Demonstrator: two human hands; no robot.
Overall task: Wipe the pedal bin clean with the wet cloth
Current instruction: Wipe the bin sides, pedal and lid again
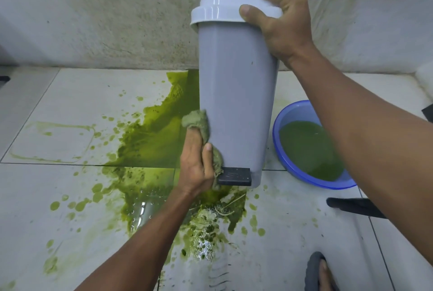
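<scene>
Right hand point(278, 25) grips bin point(236, 93) lid point(218, 11), left hand point(196, 164) grips cloth point(201, 124) against its side; basin point(276, 136) (green water) at 3 o'clock, green puddle point(154, 136) at 9.

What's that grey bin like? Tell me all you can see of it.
The pedal bin is a tall grey plastic tub, narrowing downward, with a paler lid shut and a black pedal at its foot. It leans over a green spill on the tiled floor. The right hand grips its lid; the left hand presses a green-stained cloth against its lower left side.
</scene>
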